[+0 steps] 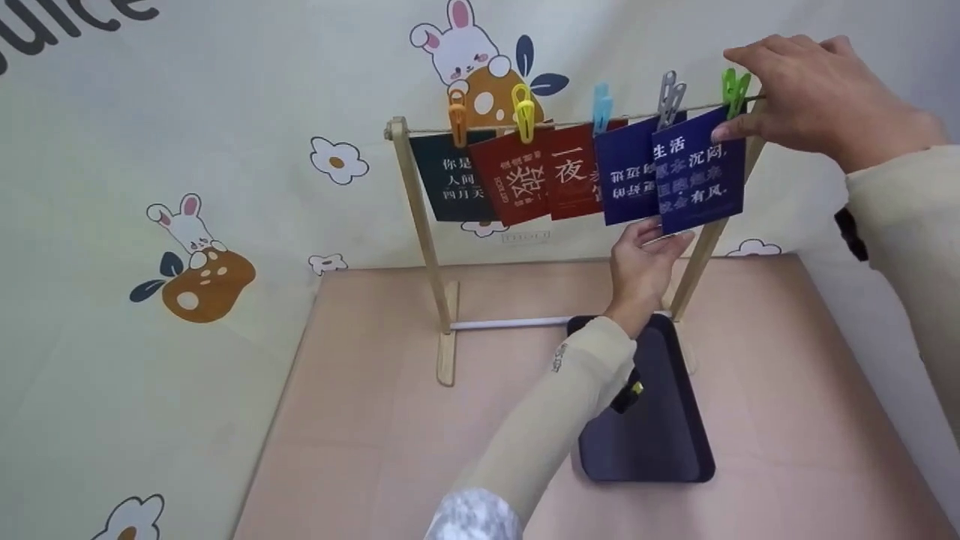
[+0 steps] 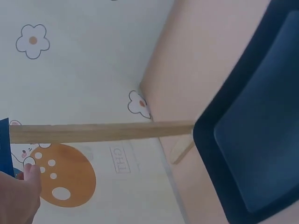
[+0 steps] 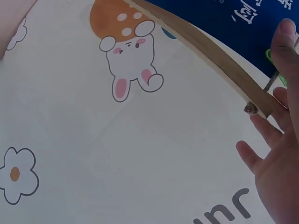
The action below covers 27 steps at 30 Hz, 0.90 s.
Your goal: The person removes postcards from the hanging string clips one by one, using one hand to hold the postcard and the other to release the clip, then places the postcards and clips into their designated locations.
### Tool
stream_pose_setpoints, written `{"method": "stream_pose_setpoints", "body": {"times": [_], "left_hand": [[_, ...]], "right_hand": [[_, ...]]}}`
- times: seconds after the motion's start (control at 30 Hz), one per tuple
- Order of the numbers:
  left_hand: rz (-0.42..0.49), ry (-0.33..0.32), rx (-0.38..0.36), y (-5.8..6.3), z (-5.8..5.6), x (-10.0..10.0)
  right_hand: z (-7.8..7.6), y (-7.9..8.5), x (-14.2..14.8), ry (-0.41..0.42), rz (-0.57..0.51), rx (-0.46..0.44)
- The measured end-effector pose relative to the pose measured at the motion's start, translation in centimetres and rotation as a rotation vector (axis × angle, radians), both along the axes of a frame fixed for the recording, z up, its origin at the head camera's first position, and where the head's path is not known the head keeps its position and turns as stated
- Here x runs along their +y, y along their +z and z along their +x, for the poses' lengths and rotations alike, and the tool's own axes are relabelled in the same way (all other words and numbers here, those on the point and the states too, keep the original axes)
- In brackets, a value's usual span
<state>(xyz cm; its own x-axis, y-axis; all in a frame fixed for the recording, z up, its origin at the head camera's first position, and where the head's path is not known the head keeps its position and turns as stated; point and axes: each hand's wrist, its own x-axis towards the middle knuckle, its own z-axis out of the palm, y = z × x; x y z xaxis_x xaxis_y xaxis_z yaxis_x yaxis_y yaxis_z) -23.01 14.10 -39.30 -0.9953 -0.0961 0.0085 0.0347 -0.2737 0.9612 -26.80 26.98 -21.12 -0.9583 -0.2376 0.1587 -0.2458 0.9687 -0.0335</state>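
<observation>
A dark blue card [image 1: 701, 172] with white characters hangs at the right end of a string, below a green clothespin [image 1: 735, 91]. My left hand [image 1: 646, 264] pinches its lower edge from below; in the left wrist view only part of this hand [image 2: 17, 198] and a sliver of card show. My right hand [image 1: 832, 101] is at the card's upper right corner, thumb on its face and the other fingers raised above the clothespin. Seen from the right wrist, the fingers are spread around the post's top [image 3: 261, 105], the thumb partly covering the clothespin.
Several more cards hang leftward under grey [image 1: 670, 97], light blue [image 1: 602, 109], yellow [image 1: 523, 114] and orange [image 1: 457, 118] clothespins. The wooden rack [image 1: 424, 232] stands on a pinkish tabletop [image 1: 360, 420]. A black tray [image 1: 649, 450] lies under my left forearm, before a patterned backdrop [image 1: 247, 157].
</observation>
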Motion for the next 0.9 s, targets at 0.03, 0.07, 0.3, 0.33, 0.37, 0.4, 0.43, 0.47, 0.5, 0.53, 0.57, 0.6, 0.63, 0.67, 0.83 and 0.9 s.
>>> {"method": "stream_pose_setpoints", "body": {"times": [0.03, 0.07, 0.3, 0.33, 0.37, 0.4, 0.43, 0.47, 0.5, 0.53, 0.57, 0.6, 0.63, 0.67, 0.83, 0.9], "left_hand": [[0.029, 0.007, -0.008, 0.1, 0.0, 0.1], [0.063, 0.018, -0.018, 0.2, -0.1, 0.3], [0.285, 0.054, -0.084, 0.5, -0.3, 0.8], [0.296, 0.060, -0.083, 0.4, -0.3, 0.8], [0.300, 0.064, -0.082, 0.4, -0.3, 0.8], [0.300, 0.067, -0.080, 0.3, -0.3, 0.9], [0.293, 0.070, -0.080, 0.3, -0.3, 0.9], [0.283, 0.071, -0.079, 0.3, -0.3, 0.9], [0.273, 0.071, -0.076, 0.3, -0.2, 0.9], [0.265, 0.070, -0.071, 0.2, -0.2, 0.9], [0.260, 0.067, -0.064, 0.3, -0.1, 0.9], [0.257, 0.067, -0.059, 0.3, -0.1, 0.9], [0.256, 0.068, -0.052, 0.3, 0.0, 0.9], [0.260, 0.069, -0.044, 0.3, 0.0, 0.9], [0.259, 0.064, -0.018, 0.4, 0.1, 0.6], [0.242, 0.055, -0.022, 0.4, 0.2, 0.6]], "right_hand": [[0.0, 0.2, -0.1, -0.011, -0.007, -0.016], [0.0, 0.5, -0.2, -0.018, -0.017, -0.027], [0.1, 1.2, -0.6, -0.039, -0.110, -0.045], [0.1, 1.3, -0.6, -0.047, -0.127, -0.049], [0.1, 1.3, -0.7, -0.054, -0.144, -0.057], [0.2, 1.4, -0.8, -0.061, -0.161, -0.067], [0.2, 1.4, -0.9, -0.068, -0.177, -0.079], [0.2, 1.4, -1.0, -0.074, -0.194, -0.090], [0.2, 1.4, -1.1, -0.082, -0.207, -0.100], [0.2, 1.4, -1.2, -0.090, -0.218, -0.109], [0.2, 1.4, -1.3, -0.096, -0.230, -0.116], [0.2, 1.4, -1.3, -0.103, -0.242, -0.122], [0.2, 1.4, -1.3, -0.108, -0.253, -0.125], [0.2, 1.4, -1.3, -0.112, -0.266, -0.127], [0.2, 1.4, -1.0, -0.113, -0.300, -0.113], [0.3, 1.3, -0.9, -0.108, -0.309, -0.101]]}}
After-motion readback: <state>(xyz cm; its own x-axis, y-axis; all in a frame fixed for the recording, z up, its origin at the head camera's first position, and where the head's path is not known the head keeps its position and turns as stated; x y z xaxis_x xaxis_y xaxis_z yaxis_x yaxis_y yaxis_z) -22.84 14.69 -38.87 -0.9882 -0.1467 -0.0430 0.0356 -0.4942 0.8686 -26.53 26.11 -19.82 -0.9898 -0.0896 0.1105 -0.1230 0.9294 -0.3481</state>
